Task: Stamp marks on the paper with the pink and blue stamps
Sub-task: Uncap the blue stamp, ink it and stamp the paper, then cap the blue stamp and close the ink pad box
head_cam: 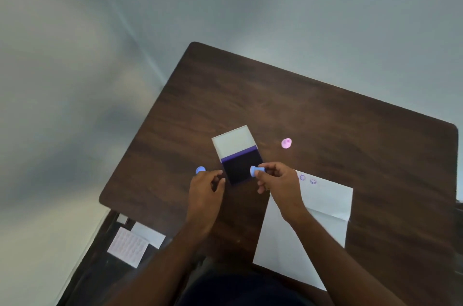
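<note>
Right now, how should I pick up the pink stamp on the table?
Pinch the pink stamp by its narrow knob, coming straight down from above. It seems to stand alone on the bare table, wide end down, knob up, with nothing crowding it, so fingers probably fit on either side.

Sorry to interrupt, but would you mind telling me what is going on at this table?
A person is stamping a sheet of paper. The right hand holds a blue stamp on its side over the dark pad of an open ink pad, while the left hand steadies the pad's edge. A blue cap-like piece lies to the pad's left, and a pink stamp sits untouched on the wooden table. Two small round marks are already on the paper's top corner.
</note>
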Motion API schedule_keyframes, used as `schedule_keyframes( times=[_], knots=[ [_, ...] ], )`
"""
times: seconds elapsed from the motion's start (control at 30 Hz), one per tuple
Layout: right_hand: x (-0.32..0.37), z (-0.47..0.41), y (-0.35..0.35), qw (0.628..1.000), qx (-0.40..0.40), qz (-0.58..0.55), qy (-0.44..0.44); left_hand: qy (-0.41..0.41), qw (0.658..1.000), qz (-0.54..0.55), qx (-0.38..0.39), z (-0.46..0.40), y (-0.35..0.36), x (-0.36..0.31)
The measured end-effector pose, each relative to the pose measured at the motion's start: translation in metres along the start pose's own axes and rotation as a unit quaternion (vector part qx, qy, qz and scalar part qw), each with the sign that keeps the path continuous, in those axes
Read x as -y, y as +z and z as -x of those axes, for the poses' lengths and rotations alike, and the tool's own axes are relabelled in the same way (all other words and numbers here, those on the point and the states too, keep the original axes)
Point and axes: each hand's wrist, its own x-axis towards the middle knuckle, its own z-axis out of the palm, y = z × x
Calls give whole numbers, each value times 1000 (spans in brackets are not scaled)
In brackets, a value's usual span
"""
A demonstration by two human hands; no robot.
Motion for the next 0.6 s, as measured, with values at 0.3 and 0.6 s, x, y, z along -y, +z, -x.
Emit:
schedule_keyframes(
  times=[0.3, 0.6],
  knots=[
    [19, -5, 43, 999, 51, 18, 2, -60, 997, -32, -27, -18, -27, 36],
    [22, -6, 53, 999, 43, 30, 1, -24, 998, -50, -13, -33, -24, 44]
  ],
)
